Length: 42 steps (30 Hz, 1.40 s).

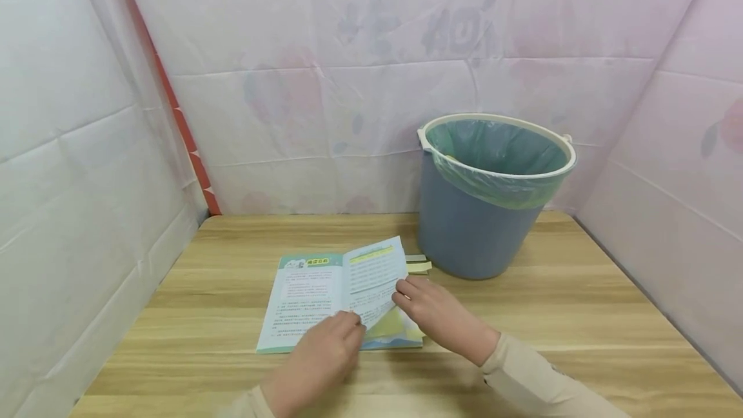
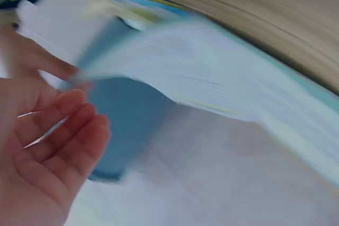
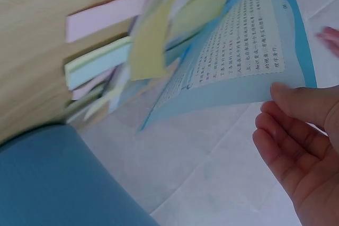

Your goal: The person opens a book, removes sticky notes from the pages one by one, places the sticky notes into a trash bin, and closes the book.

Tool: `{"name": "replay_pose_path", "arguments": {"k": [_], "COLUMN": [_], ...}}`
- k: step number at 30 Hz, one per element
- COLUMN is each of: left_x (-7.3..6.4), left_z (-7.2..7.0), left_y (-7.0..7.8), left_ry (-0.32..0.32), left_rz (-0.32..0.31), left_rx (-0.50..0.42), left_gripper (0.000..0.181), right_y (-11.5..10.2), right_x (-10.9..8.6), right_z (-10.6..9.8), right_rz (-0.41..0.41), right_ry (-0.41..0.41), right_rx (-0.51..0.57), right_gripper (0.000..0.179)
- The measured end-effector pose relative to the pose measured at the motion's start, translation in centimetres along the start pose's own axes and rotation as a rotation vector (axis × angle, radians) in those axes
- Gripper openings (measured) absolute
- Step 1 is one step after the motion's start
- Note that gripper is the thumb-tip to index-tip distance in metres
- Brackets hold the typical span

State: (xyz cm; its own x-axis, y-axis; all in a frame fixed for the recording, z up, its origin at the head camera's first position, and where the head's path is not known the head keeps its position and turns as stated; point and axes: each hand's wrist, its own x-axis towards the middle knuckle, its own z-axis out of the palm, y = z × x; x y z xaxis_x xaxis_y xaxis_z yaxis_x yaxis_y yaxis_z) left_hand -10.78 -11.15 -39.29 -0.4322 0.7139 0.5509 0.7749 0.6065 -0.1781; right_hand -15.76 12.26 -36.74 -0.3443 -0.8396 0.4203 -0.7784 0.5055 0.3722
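Note:
A printed booklet (image 1: pixel 307 302) lies spread on the wooden table, with one page (image 1: pixel 377 269) lifted and curving up from its right half. My right hand (image 1: pixel 438 315) pinches that page at its edge between thumb and fingers; in the right wrist view the printed page (image 3: pixel 238 51) hangs from the thumb (image 3: pixel 296 99). My left hand (image 1: pixel 322 353) is over the booklet's lower middle. The left wrist view shows its fingers (image 2: pixel 79 141) loosely bent with nothing between them, close to the raised page. Yellow and pastel paper tabs (image 3: pixel 148 51) stick out from the booklet's side.
A blue-grey bucket (image 1: pixel 473 231) with a green plastic liner stands at the back right, behind the booklet. Pale patterned sheets (image 1: pixel 348 115) hang around the back and sides of the wooden table (image 1: pixel 232 250).

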Motion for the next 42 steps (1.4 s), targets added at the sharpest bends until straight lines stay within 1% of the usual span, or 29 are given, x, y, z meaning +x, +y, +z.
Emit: {"name": "replay_pose_path", "arguments": {"k": [1, 2, 3, 4, 6, 9, 10, 13, 16, 18, 21, 22, 23, 26, 27, 28, 29, 30, 31, 32, 33, 35, 38, 40, 42], "left_x": [0.2, 0.4, 0.5, 0.7, 0.9, 1.1, 1.2, 1.5, 2.0, 2.4, 2.8, 2.9, 3.0, 3.1, 3.1, 3.1, 3.0, 2.9, 2.7, 2.6, 2.4, 2.0, 1.5, 1.2, 1.0], "left_z": [-0.2, -0.4, -0.5, -0.6, -0.5, 0.4, 0.8, 2.2, 3.3, 3.8, 4.0, 3.9, 3.7, 3.0, 2.8, 2.5, 2.3, 2.2, 2.1, 2.0, 2.0, 1.9, 1.9, 1.9, 1.9], "left_y": [0.6, 1.2, 1.8, 2.4, 3.4, 4.6, 4.9, 5.6, 5.9, 5.8, 5.6, 5.5, 5.4, 5.0, 4.8, 4.7, 4.5, 4.4, 4.2, 4.1, 4.0, 3.7, 3.4, 3.2, 3.0], "left_ry": [0.036, 0.053, 0.056, 0.039, -0.022, -0.099, -0.116, -0.122, -0.152, -0.151, -0.189, -0.216, -0.259, -0.429, -0.473, -0.501, -0.519, -0.524, -0.520, -0.512, -0.508, -0.502, -0.500, -0.501, -0.499], "left_rz": [0.058, 0.107, 0.144, 0.170, 0.201, 0.212, 0.203, 0.142, 0.049, -0.013, -0.105, -0.133, -0.155, -0.204, -0.218, -0.225, -0.227, -0.233, -0.237, -0.241, -0.241, -0.243, -0.251, -0.252, -0.252], "left_rx": [0.019, 0.037, 0.056, 0.082, 0.156, 0.266, 0.289, 0.331, 0.346, 0.355, 0.376, 0.384, 0.400, 0.447, 0.456, 0.466, 0.476, 0.480, 0.483, 0.486, 0.496, 0.503, 0.505, 0.505, 0.504], "left_gripper": [0.015, 0.018, 0.021, 0.024, 0.042, 0.056, 0.058, 0.038, 0.035, 0.033, 0.040, 0.039, 0.040, 0.047, 0.048, 0.048, 0.049, 0.048, 0.046, 0.044, 0.043, 0.042, 0.041, 0.041, 0.041], "right_y": [0.0, -0.1, -0.1, -0.2, -0.3, -0.5, -0.6, -0.7, -0.9, -1.0, -1.3, -1.3, -1.3, -1.1, -1.0, -0.9, -0.9, -0.9, -0.9, -0.9, -1.0, -1.2, -1.6, -1.8, -1.9], "right_x": [0.2, 0.4, 0.6, 0.8, 1.2, 1.8, 2.0, 2.5, 2.9, 3.1, 3.2, 3.1, 3.0, 2.4, 2.2, 1.8, 1.5, 1.2, 0.8, 0.5, 0.1, -0.5, -1.2, -1.7, -2.1], "right_z": [-0.1, -0.2, -0.3, -0.5, -0.7, -1.0, -1.1, -1.2, -1.3, -1.3, -1.2, -1.2, -1.2, -0.8, -0.7, -0.5, -0.3, -0.1, 0.1, 0.3, 0.4, 0.7, 1.1, 1.3, 1.6], "right_rz": [-0.005, -0.009, -0.012, -0.014, -0.016, -0.019, -0.020, -0.027, -0.036, -0.042, -0.035, -0.028, -0.017, 0.043, 0.069, 0.093, 0.116, 0.132, 0.143, 0.146, 0.146, 0.147, 0.166, 0.191, 0.208], "right_ry": [0.000, -0.001, -0.001, -0.001, 0.001, 0.006, 0.011, 0.041, 0.073, 0.094, 0.121, 0.134, 0.152, 0.214, 0.226, 0.231, 0.225, 0.206, 0.171, 0.126, 0.074, -0.031, -0.162, -0.215, -0.243], "right_rx": [-0.006, -0.012, -0.018, -0.020, -0.024, -0.023, -0.020, -0.007, 0.001, 0.005, 0.031, 0.030, 0.029, 0.012, 0.006, -0.002, 0.010, 0.024, 0.042, 0.054, 0.063, 0.092, 0.125, 0.158, 0.186], "right_gripper": [0.029, 0.028, 0.028, 0.028, 0.027, 0.027, 0.026, 0.028, 0.028, 0.028, 0.032, 0.034, 0.035, 0.009, 0.011, 0.021, 0.023, 0.022, 0.015, 0.009, 0.009, 0.021, 0.026, 0.030, 0.034]}}
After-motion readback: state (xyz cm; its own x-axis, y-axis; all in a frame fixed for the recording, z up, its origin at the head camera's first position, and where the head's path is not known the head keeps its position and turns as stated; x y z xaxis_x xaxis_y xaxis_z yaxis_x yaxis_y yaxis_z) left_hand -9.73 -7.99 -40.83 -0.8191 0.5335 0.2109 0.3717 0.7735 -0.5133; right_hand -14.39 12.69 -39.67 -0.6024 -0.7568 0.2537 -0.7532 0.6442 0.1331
